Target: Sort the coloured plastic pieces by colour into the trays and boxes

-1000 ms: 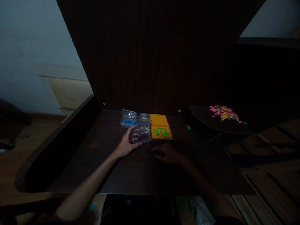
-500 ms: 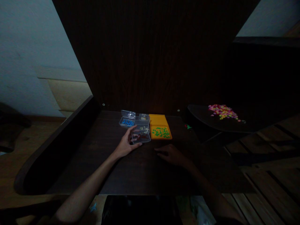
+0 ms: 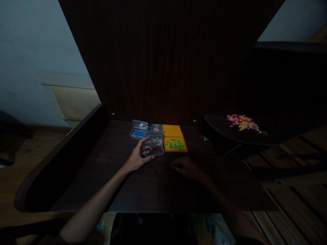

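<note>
My left hand (image 3: pixel 136 159) has its thumb and fingers around the left side of a clear plastic box (image 3: pixel 153 154), whose lid is open. A few small dark pieces show inside it, too dim to name. Low over the dark table, to the right of that box, my right hand (image 3: pixel 187 167) has its fingers curled and the tips together; whatever they may pinch is too dark to see. Just beyond it lies an open yellow box (image 3: pixel 187 149) with many small green pieces (image 3: pixel 175 144). Behind my left hand stands a clear box (image 3: pixel 131 135) holding blue pieces (image 3: pixel 139 133).
Another clear box (image 3: pixel 157 127) with pale pieces stands at the back, against the upright dark panel (image 3: pixel 163 61). A heap of pink, yellow and purple pieces (image 3: pixel 244 121) lies on a side shelf (image 3: pixel 217 126). A raised side board (image 3: pixel 58 156) borders the table (image 3: pixel 102 190) on the left.
My right hand has drawn slightly to the right, and its fingertips have closed together. My left hand and the boxes have stayed in place.
</note>
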The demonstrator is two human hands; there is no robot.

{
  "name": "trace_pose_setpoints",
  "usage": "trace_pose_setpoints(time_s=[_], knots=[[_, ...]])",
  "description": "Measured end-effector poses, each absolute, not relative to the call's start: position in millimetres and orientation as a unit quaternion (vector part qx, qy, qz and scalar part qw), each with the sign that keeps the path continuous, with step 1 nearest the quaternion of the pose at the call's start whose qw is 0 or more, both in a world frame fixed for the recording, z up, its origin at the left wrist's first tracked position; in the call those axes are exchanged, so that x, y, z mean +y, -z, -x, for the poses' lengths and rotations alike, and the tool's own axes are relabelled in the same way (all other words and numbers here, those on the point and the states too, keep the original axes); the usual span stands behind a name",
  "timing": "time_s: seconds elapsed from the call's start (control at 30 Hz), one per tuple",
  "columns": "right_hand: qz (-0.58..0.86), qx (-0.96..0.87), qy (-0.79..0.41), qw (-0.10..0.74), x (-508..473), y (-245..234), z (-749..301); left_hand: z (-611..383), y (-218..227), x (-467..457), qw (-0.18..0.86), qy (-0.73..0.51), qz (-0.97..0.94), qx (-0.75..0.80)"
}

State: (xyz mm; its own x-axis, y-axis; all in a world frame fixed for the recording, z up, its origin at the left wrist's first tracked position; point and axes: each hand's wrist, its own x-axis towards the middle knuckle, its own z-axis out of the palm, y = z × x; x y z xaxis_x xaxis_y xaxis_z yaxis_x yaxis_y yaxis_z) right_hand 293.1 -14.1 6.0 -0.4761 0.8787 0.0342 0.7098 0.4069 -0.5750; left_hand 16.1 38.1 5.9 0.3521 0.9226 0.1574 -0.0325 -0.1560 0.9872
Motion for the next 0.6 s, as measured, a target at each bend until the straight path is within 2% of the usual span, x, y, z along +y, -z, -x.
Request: trace_pose_setpoints(time_s=[0.13, 0.37, 0.6], knots=[[0.475, -0.828, -0.252, 0.158, -10.6, -11.0, -290.2, -15.9, -5.8, 38.1, 0.543, -0.442, -0.619, 0.356], [0.466, -0.806, -0.322, 0.170, -10.9, -11.4, -296.2, -16.1, -8.5, 37.8, 0.548, -0.439, -0.616, 0.357], [0.440, -0.820, -0.298, 0.212, -14.5, -4.7, -290.5, -16.0, -9.2, 36.6, 0.555, -0.429, -0.615, 0.360]])
